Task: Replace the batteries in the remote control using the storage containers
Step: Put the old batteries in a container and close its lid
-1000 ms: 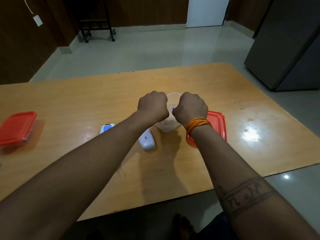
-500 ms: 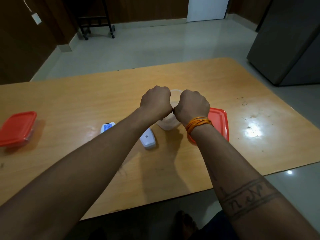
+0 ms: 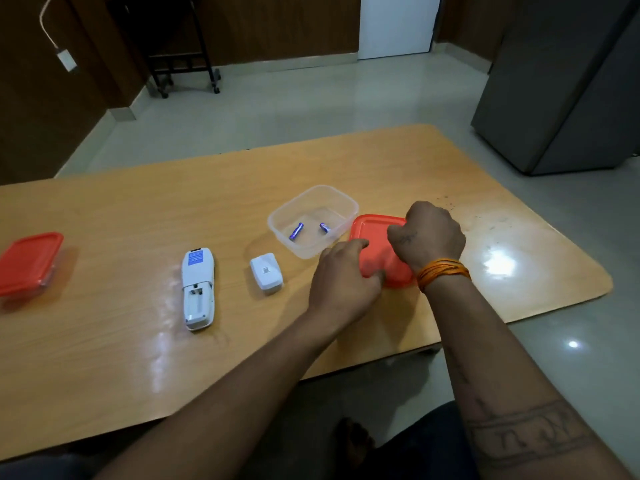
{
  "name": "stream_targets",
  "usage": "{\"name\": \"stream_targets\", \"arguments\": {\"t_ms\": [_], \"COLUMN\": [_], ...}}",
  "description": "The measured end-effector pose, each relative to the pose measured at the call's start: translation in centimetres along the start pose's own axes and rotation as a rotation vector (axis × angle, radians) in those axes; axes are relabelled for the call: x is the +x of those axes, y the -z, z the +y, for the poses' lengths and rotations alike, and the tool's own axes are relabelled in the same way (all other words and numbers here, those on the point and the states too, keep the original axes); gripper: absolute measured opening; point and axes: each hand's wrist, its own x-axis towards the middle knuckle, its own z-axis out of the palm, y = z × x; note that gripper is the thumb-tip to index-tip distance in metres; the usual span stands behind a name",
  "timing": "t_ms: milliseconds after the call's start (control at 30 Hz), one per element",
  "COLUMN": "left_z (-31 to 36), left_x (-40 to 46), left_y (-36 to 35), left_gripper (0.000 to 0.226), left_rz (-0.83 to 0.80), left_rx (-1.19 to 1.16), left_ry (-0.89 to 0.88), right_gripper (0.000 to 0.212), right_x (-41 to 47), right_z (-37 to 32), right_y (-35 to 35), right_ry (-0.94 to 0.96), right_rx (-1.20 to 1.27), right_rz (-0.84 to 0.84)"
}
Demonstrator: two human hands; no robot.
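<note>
A clear plastic container (image 3: 341, 202) stands open on the wooden table with two blue batteries (image 3: 296, 231) lying in it. Its red lid (image 3: 372, 230) lies flat just right of it. My left hand (image 3: 343, 278) rests on the lid's near left edge, fingers curled over it. My right hand (image 3: 427, 233) grips the lid's far right side. The white remote control (image 3: 198, 285) lies face down at centre left with its battery bay open and bare. Its white battery cover (image 3: 266, 272) lies between the remote and the container.
A second container with a red lid (image 3: 29, 263) stands closed at the table's left edge. The table's front edge (image 3: 242, 393) runs close to my body. A grey cabinet (image 3: 571, 81) stands on the floor at the far right.
Both hands have left the clear container, where they were clenched together, and moved right onto the red lid. The two batteries now show in the container.
</note>
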Motion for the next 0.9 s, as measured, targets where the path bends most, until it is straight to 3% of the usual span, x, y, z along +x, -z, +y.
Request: {"name": "stream_targets", "arguments": {"t_ms": [100,200,567,633,767,833,900], "left_z": [0.2,0.5,0.6,0.9,1.6,2.0,2.0], "left_x": [0.2,0.3,0.5,0.6,1.6,2.7,4.5], "left_y": [-0.9,-1.0,0.2,0.6,2.2,3.9,5.9], "left_gripper": [0.072,0.074,0.064,0.059,0.046,0.025,0.033], "left_rz": [-0.046,-0.052,-0.033,-0.027,-0.110,-0.120,-0.035], "left_rx": [0.058,0.059,-0.058,-0.156,-0.454,-0.657,-0.782], "left_ry": [0.036,0.062,0.086,0.120,0.193,0.267,0.355], "right_gripper": [0.026,0.021,0.024,0.021,0.016,0.016,0.014], "right_x": [0.0,0.1,0.2,0.2,-0.2,-0.5,-0.7], "right_z": [1.1,1.4,1.8,1.3,0.2,-0.2,-0.7], "right_y": [-0.2,-0.2,0.5,1.3,2.1,2.1,1.8], "right_ry": [-0.051,-0.071,-0.162,-0.146,0.036,0.186,0.309], "right_rx": [0.029,0.069,0.329,0.361,0.402,0.418,0.410], "right_rz": [-0.078,-0.087,-0.156,-0.045,0.355,0.466,0.512]}}
